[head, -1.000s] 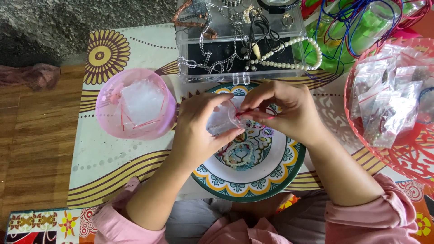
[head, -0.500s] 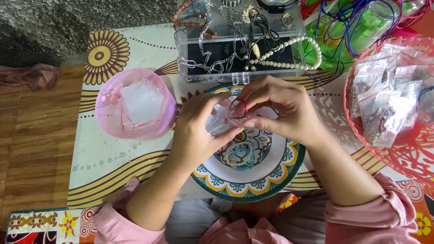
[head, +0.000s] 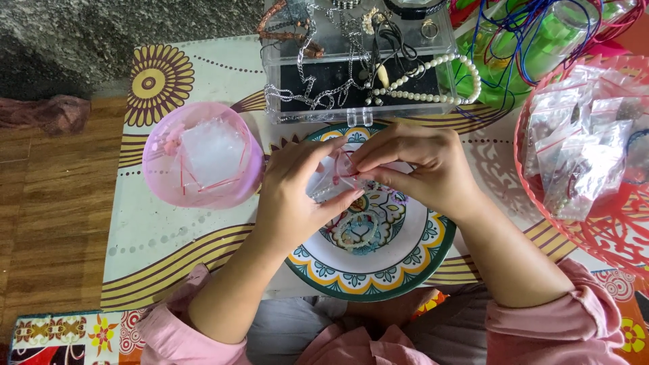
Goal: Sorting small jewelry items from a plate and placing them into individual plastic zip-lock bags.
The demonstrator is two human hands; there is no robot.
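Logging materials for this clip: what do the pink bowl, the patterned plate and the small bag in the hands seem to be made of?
The round pink bowl looks like translucent plastic: its contents show through the wall. The round patterned plate seems glazed ceramic or melamine; the glossy painted rim leaves it open. The small clear bag, pinched between left hand and right hand, looks like thin, crinkled plastic film.

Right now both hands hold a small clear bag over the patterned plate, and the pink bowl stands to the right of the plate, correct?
Not quite. In the head view the pink bowl stands left of the patterned plate. Both the left hand and right hand do hold the small clear bag.
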